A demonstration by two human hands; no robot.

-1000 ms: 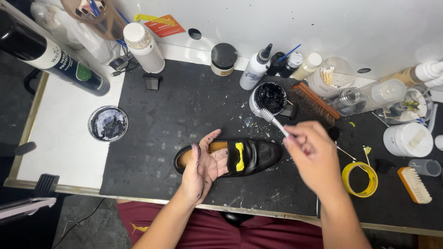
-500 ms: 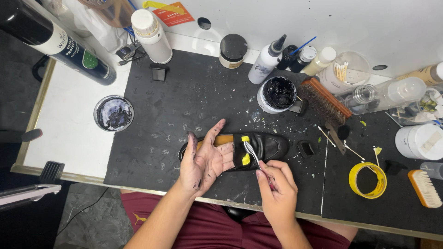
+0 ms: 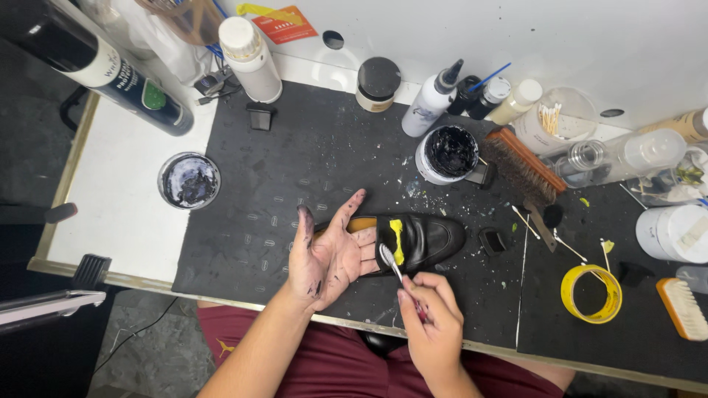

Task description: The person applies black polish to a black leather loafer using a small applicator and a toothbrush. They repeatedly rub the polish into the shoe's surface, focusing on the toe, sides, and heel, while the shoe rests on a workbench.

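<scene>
Shoe (image 3: 424,239): a black loafer lying on its side on the dark mat, toe pointing to the right, a strip of yellow tape masked across its upper; its tan lining is seen at the heel end.
Left hand (image 3: 330,256): laid palm up at the shoe's opening, the fingers (image 3: 352,208) spread wide and released, nothing grasped; the fingertips reach into the heel end and are smeared with dark polish.
Right hand (image 3: 431,317): held just below the shoe, at the tabletop's near edge, the fingers (image 3: 413,291) clenched around the handle of a small brush.
Small brush (image 3: 391,262): a toothbrush-like tool, gripped low on its handle, its pale bristle head set against the shoe's upper just beside the yellow tape.
Mat (image 3: 310,169): a dark, paint-flecked sheet covering most of the tabletop (image 3: 110,214), which shows white at the left.
Open tub (image 3: 448,153): a white pot of black polish, standing above the shoe and apart from it.
Shallow tin (image 3: 189,180): a round dish of dark residue at the mat's left edge, well apart from both hands.
Wooden brush (image 3: 522,166): a long brown-bristled brush lying to the right of the open tub.
Tape roll (image 3: 591,293): a yellow ring lying flat to the right of the shoe.
</scene>
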